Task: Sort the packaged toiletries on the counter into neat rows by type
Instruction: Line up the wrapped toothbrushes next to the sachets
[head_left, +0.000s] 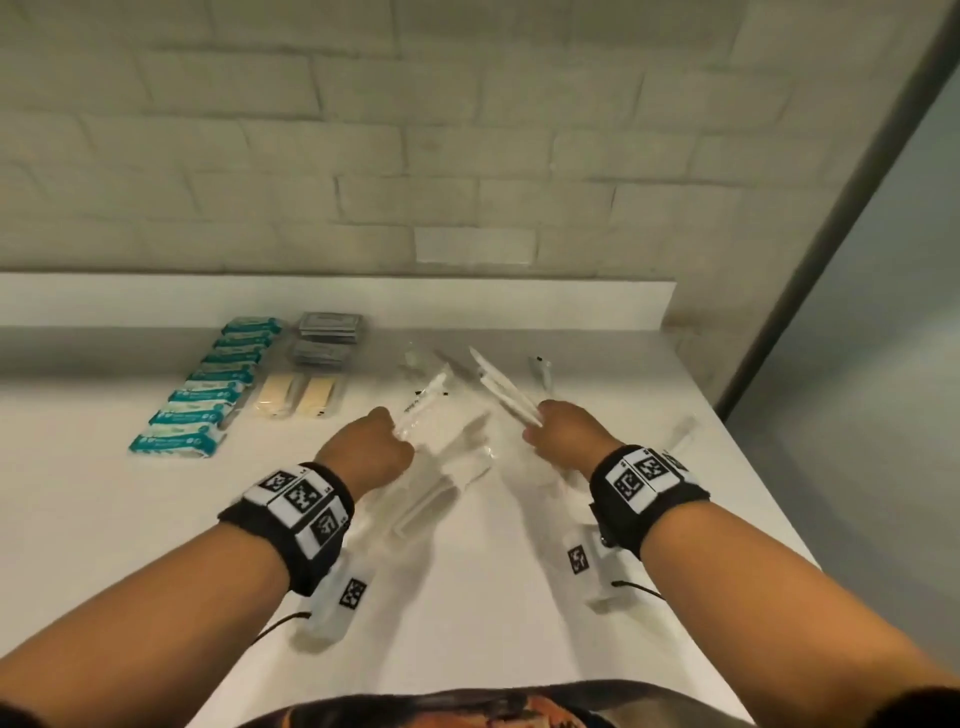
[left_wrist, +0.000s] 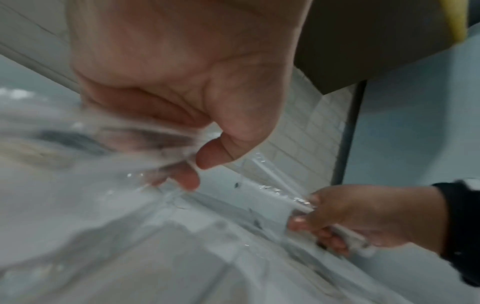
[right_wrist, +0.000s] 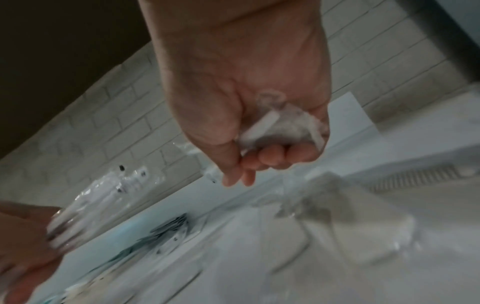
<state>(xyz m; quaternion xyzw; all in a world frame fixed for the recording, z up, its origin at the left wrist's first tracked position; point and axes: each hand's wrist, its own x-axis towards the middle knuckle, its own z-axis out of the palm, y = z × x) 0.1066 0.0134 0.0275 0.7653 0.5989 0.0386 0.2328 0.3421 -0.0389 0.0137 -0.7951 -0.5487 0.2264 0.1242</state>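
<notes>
Open counter (head_left: 104, 519) at near left and along the back edge behind the rows. Blocked at left by a row of teal packets (head_left: 208, 384), grey sachets (head_left: 327, 338) and beige packets (head_left: 301, 397) just beside it. Cluttered at centre and right: loose clear-wrapped items (head_left: 447, 467). Bounded behind by a brick wall (head_left: 415, 156).

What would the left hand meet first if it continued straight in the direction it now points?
Probably the loose clear-wrapped packets lying on the counter beyond the left hand, which already grips one clear packet; depth is uncertain.
</notes>
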